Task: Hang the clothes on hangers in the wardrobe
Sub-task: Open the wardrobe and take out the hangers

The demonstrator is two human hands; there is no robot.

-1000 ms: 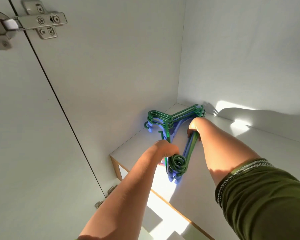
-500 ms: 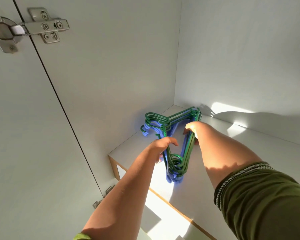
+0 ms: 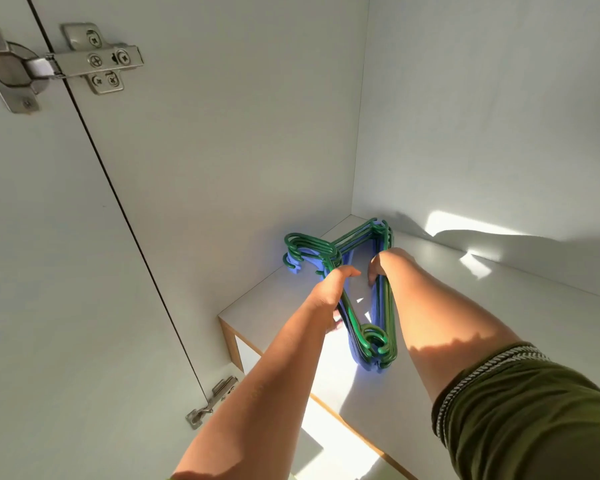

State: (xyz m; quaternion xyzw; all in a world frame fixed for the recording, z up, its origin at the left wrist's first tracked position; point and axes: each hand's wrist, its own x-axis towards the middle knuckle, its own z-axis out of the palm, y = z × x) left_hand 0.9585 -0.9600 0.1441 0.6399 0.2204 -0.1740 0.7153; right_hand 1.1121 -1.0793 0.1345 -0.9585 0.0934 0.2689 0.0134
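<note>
On the wardrobe shelf (image 3: 499,306), both hands grip the hanger stack (image 3: 368,323): left hand (image 3: 329,289), right hand (image 3: 383,263).

Layout inside the wardrobe, as we find it.

We note a stack of hangers (image 3: 371,289) lying on the shelf (image 3: 499,323) toward its left end, near the corner where the side wall (image 3: 239,133) meets the back wall (image 3: 499,116). The hooks point left toward the side wall. Our left hand (image 3: 329,289) grips the left arm of the stack; our right hand (image 3: 383,263) holds the right arm, just beside the left hand. The door (image 3: 49,271) stands left of the side wall. An upper hinge (image 3: 59,64) joins door and wall at top left; a lower hinge (image 3: 212,401) sits below the shelf's front edge. A sleeve (image 3: 534,410) lies at lower right.
</note>
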